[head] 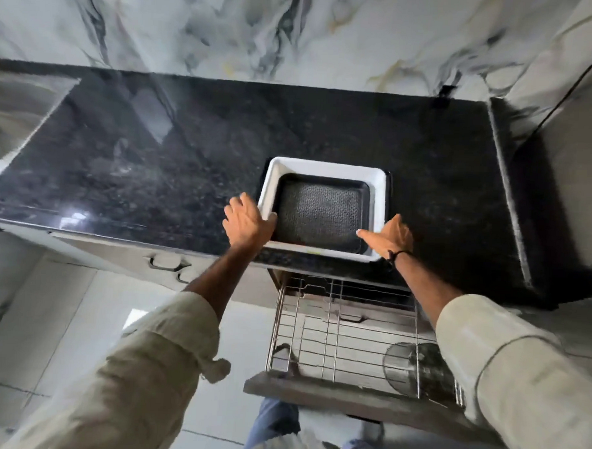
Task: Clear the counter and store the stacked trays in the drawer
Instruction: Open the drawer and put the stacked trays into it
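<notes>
A white tray point(325, 168) with a smaller black textured tray point(318, 213) nested inside it rests on the black granite counter point(156, 159), close to the front edge. My left hand point(247, 222) grips the white tray's left rim, thumb over the edge. My right hand point(389, 239) holds the right rim near the front corner, thumb lying on the rim. Directly below the trays the drawer point(344, 330) stands pulled out, a wire basket with a wooden front panel point(315, 394).
A round glass lid point(413, 368) lies in the drawer's right front part. A steel sink point(13, 120) sits at the counter's left end. A raised side wall point(510, 198) bounds the counter on the right. Closed cabinet handles point(167, 265) are left of the drawer.
</notes>
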